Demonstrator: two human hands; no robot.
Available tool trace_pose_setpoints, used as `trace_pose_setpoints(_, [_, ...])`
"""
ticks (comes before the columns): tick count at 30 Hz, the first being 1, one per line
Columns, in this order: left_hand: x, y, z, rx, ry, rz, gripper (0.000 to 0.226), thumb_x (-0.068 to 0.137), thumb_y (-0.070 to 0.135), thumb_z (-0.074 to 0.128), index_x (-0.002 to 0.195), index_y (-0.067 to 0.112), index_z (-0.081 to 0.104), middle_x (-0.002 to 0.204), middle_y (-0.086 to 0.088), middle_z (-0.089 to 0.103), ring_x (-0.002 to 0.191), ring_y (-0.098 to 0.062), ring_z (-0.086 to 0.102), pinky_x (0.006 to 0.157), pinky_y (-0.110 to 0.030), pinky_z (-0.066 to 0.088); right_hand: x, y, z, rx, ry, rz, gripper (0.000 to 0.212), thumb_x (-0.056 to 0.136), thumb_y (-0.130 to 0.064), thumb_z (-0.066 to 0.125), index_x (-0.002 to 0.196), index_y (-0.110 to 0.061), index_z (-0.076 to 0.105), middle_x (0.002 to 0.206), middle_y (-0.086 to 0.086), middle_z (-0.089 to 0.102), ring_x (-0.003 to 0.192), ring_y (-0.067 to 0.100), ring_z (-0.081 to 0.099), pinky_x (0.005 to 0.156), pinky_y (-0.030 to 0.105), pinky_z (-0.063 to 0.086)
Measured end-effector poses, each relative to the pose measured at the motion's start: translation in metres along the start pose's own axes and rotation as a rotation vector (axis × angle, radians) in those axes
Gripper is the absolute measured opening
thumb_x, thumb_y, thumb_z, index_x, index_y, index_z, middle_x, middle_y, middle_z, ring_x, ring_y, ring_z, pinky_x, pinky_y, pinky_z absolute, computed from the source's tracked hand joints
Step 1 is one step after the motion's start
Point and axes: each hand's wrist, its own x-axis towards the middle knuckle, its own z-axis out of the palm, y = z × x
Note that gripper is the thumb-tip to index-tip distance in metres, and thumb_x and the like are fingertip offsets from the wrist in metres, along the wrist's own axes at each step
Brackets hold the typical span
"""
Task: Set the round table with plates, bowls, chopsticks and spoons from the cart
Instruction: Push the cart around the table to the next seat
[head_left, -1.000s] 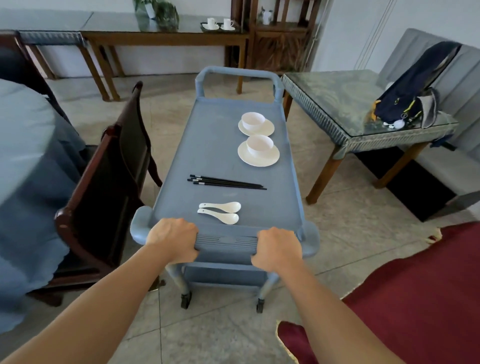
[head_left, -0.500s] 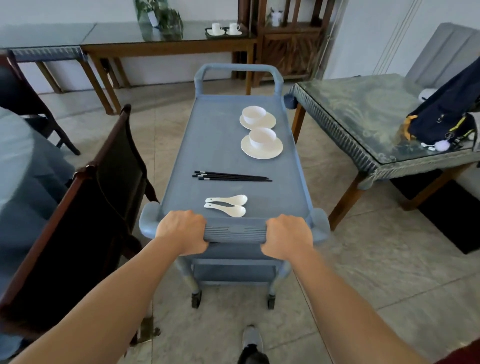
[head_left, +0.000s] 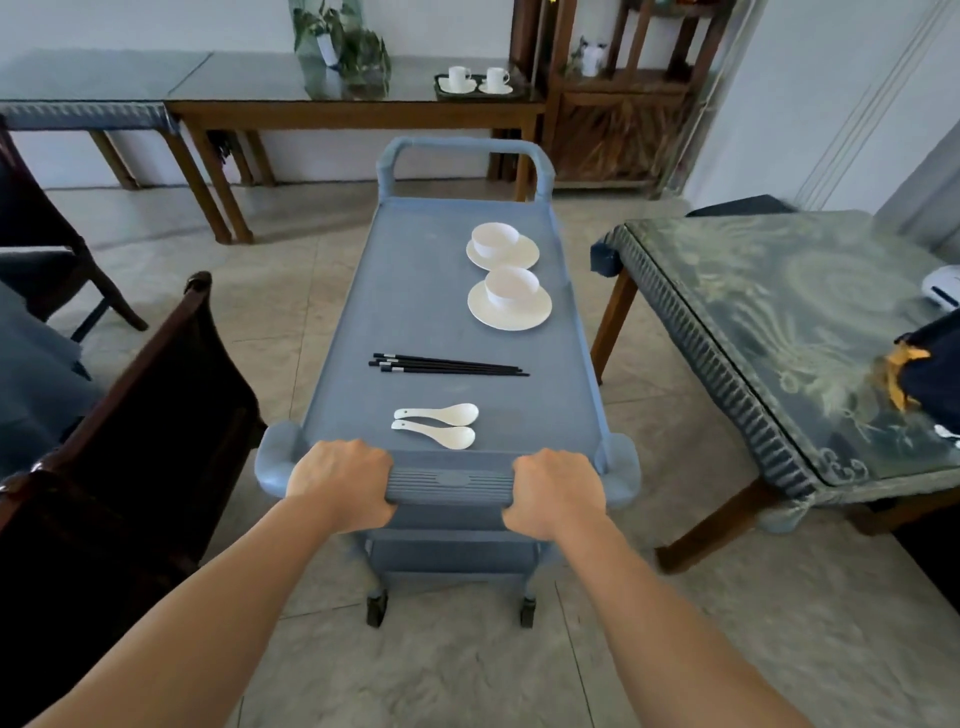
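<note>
- Blue-grey plastic cart (head_left: 415, 291) has the whole setting on its top, so as I judge it nothing has been laid and every piece is left to carry across.
- Two white bowls (head_left: 511, 287) sit one on each of two white plates (head_left: 511, 319), in a row at the upper right of the cart top.
- Black chopsticks (head_left: 449, 365) lie crosswise mid-cart, and two white ceramic spoons (head_left: 441, 413) lie side by side below them in the frame.
- Left hand (head_left: 340, 480) and right hand (head_left: 556, 491) are apart, each wrapped over an end of the ribbed handle (head_left: 449, 486), holding no tableware.
- Spoons lie just above the hands, chopsticks farther up, bowls farthest.
- At the left edge, behind a dark wooden chair (head_left: 171, 395), a blue-clothed table (head_left: 36, 374) shows only a sliver, probably the round one.
</note>
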Motion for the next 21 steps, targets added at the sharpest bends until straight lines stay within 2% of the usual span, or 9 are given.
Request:
trace_pose_setpoints(2, [0.033, -0.006, -0.003, -0.008, 0.008, -0.019, 0.026, 0.063, 0.052, 0.043, 0.07, 0.028, 0.048, 0.072, 0.005, 0.062, 0.065, -0.023, 0.061, 0.055, -0.03, 0.035, 0.034, 0.015, -0.005, 0.007, -0.004, -0.004, 0.024, 0.064, -0.045, 0.058, 0.07, -0.023, 0.054, 0.064, -0.003, 0.053, 0.056, 0.021, 0.05, 0.052, 0.029, 0.041])
trace_pose_setpoints(4, [0.068, -0.013, -0.006, -0.011, 0.014, -0.033, 0.025, 0.062, 0.051, 0.043, 0.07, 0.028, 0.049, 0.075, 0.003, 0.065, 0.07, -0.024, 0.065, 0.056, -0.03, 0.036, 0.069, 0.029, -0.011, 0.006, -0.007, -0.013, 0.023, 0.064, -0.045, 0.058, 0.07, -0.023, 0.054, 0.065, -0.003, 0.054, 0.058, 0.022, 0.052, 0.053, 0.03, 0.043])
trace_pose_setpoints(14, [0.241, -0.052, -0.032, -0.022, -0.009, -0.086, 0.027, 0.063, 0.052, 0.039, 0.072, 0.029, 0.049, 0.071, 0.004, 0.06, 0.065, -0.022, 0.06, 0.055, -0.03, 0.035, 0.25, 0.096, -0.04, -0.011, -0.018, -0.07, 0.022, 0.065, -0.043, 0.059, 0.074, -0.023, 0.058, 0.063, -0.004, 0.052, 0.056, 0.022, 0.051, 0.052, 0.03, 0.04])
trace_pose_setpoints(18, [0.303, -0.064, -0.042, -0.035, -0.013, -0.124, 0.028, 0.062, 0.053, 0.039, 0.072, 0.029, 0.049, 0.076, 0.003, 0.065, 0.069, -0.022, 0.064, 0.056, -0.031, 0.036, 0.316, 0.123, -0.05, 0.0, -0.024, -0.107, 0.021, 0.065, -0.043, 0.059, 0.074, -0.024, 0.056, 0.066, -0.004, 0.053, 0.057, 0.023, 0.05, 0.053, 0.03, 0.039])
trace_pose_setpoints(21, [0.34, -0.071, -0.05, -0.052, -0.038, -0.161, 0.026, 0.062, 0.051, 0.044, 0.073, 0.029, 0.051, 0.068, 0.005, 0.058, 0.062, -0.021, 0.057, 0.055, -0.03, 0.036, 0.358, 0.14, -0.055, -0.006, -0.023, -0.137, 0.022, 0.064, -0.043, 0.058, 0.07, -0.023, 0.052, 0.064, -0.004, 0.048, 0.058, 0.025, 0.048, 0.055, 0.031, 0.038])
